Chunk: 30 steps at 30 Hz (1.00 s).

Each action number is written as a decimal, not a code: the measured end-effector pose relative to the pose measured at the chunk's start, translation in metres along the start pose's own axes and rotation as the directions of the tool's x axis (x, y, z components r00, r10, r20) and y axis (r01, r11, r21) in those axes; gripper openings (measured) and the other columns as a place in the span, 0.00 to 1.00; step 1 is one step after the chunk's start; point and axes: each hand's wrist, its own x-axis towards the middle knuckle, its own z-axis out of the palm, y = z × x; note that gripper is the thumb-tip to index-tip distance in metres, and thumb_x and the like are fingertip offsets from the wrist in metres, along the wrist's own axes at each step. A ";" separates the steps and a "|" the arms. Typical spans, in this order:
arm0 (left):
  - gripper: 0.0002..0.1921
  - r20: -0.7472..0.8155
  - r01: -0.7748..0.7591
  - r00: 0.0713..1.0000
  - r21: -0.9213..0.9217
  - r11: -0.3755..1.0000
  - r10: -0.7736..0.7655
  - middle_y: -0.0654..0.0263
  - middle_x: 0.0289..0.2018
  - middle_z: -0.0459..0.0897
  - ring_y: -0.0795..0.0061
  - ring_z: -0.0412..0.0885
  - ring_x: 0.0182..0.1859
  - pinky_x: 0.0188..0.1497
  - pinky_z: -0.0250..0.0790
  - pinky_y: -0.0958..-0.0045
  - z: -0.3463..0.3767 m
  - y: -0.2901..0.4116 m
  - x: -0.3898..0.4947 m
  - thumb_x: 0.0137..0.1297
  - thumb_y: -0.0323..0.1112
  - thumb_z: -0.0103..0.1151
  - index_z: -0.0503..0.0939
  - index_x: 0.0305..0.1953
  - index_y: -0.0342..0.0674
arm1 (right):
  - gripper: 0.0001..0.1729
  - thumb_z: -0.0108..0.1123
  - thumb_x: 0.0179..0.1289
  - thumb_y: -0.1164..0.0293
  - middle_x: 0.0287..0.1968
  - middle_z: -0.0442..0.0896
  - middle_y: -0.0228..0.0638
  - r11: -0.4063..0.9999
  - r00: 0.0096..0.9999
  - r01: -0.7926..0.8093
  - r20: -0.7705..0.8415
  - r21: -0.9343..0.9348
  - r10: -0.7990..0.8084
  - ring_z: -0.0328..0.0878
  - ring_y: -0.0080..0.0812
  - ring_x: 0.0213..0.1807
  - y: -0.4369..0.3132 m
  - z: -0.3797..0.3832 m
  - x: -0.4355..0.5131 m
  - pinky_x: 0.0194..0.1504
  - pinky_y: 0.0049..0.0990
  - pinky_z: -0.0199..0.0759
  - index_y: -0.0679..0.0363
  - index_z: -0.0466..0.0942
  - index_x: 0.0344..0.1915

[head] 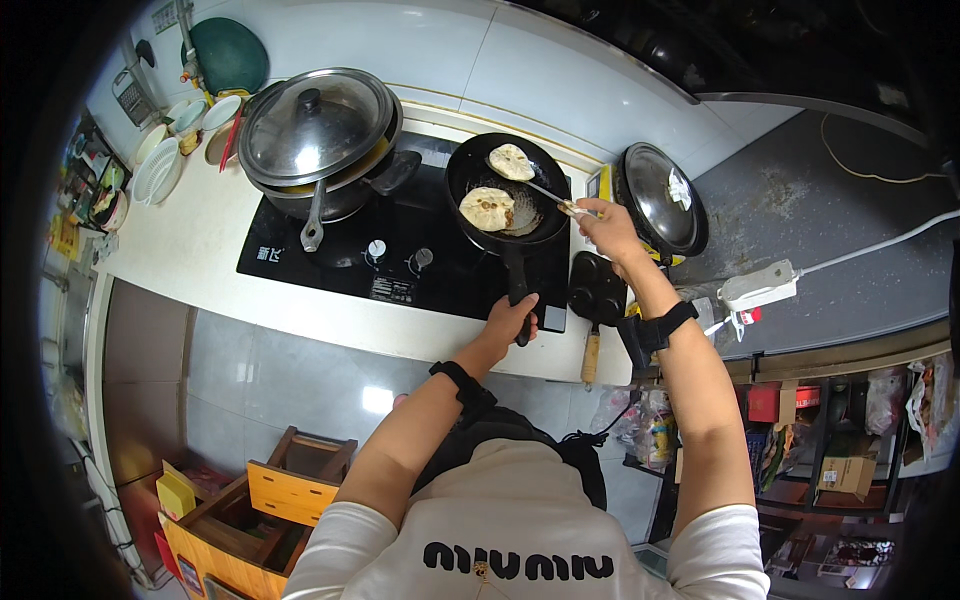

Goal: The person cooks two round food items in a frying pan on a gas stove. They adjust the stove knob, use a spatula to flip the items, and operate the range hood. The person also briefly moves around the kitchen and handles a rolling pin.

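Observation:
My left hand (511, 322) is closed around the black handle of a frying pan (556, 174), which rests on the right side of the black cooktop (337, 259). Between the fingers of my right hand (611, 234) is the handle of a spatula (546, 192), reaching into the pan from the right. At the pan's far side, one pale flatbread (511, 162) lies at the spatula's tip; whether it rests on the blade I cannot tell. A second flatbread (486, 209), with brown spots and some filling showing at its edge, lies nearer on the left of the pan.
A large lidded pot (315, 127) fills the cooktop's left side. Right of the cooktop are a small molded pan (597, 289) with a wooden handle, a lidded black pan (660, 199) and a power strip (759, 286). Bowls and a white basket (157, 171) stand far left.

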 end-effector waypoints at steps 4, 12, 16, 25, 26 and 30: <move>0.14 0.009 -0.015 1.000 0.001 1.000 0.015 0.65 0.23 0.75 0.75 0.75 0.21 0.24 0.75 0.73 -0.001 -0.001 0.000 0.65 0.41 0.60 0.69 0.38 0.39 | 0.19 0.59 0.59 0.70 0.33 0.84 0.46 0.889 0.987 0.160 0.042 -0.429 -0.157 0.81 0.32 0.34 0.001 -0.004 -0.002 0.41 0.28 0.73 0.66 0.79 0.51; 0.14 -0.002 -0.006 1.000 0.006 1.000 0.006 0.67 0.23 0.76 0.77 0.75 0.22 0.24 0.75 0.74 0.001 -0.001 0.000 0.65 0.42 0.60 0.70 0.38 0.40 | 0.18 0.59 0.59 0.69 0.27 0.83 0.40 0.912 0.983 0.097 0.183 -0.399 -0.025 0.80 0.28 0.25 -0.022 -0.054 -0.009 0.33 0.26 0.72 0.68 0.81 0.47; 0.14 -0.017 -0.014 1.000 0.034 0.999 0.015 0.67 0.23 0.76 0.78 0.76 0.22 0.24 0.75 0.74 0.001 -0.001 0.000 0.65 0.42 0.60 0.71 0.38 0.40 | 0.18 0.60 0.61 0.68 0.26 0.82 0.35 0.950 0.992 0.026 0.129 -0.312 0.015 0.78 0.24 0.25 -0.022 -0.058 -0.017 0.27 0.24 0.70 0.68 0.81 0.47; 0.15 -0.003 -0.010 1.000 0.018 1.000 0.010 0.66 0.24 0.76 0.77 0.76 0.23 0.25 0.76 0.74 0.000 -0.002 0.000 0.65 0.43 0.60 0.70 0.39 0.39 | 0.18 0.55 0.64 0.71 0.23 0.75 0.26 0.974 0.961 -0.211 0.164 -0.077 0.221 0.58 0.13 0.13 -0.022 -0.080 -0.028 0.13 0.15 0.50 0.66 0.77 0.52; 0.15 -0.008 -0.009 1.000 0.021 1.000 0.009 0.66 0.24 0.76 0.77 0.76 0.23 0.25 0.76 0.74 0.000 -0.002 0.000 0.65 0.43 0.60 0.70 0.39 0.39 | 0.17 0.55 0.65 0.72 0.24 0.75 0.27 0.973 0.956 -0.223 0.182 -0.062 0.231 0.58 0.12 0.13 -0.024 -0.087 -0.030 0.13 0.14 0.49 0.67 0.76 0.52; 0.15 -0.019 -0.002 1.000 0.024 1.000 0.003 0.66 0.24 0.76 0.77 0.76 0.22 0.24 0.75 0.74 0.000 -0.001 0.001 0.65 0.43 0.61 0.69 0.38 0.39 | 0.17 0.56 0.63 0.72 0.22 0.75 0.27 0.968 0.955 -0.225 0.174 -0.112 0.242 0.60 0.14 0.14 -0.030 -0.104 -0.033 0.13 0.16 0.50 0.67 0.77 0.50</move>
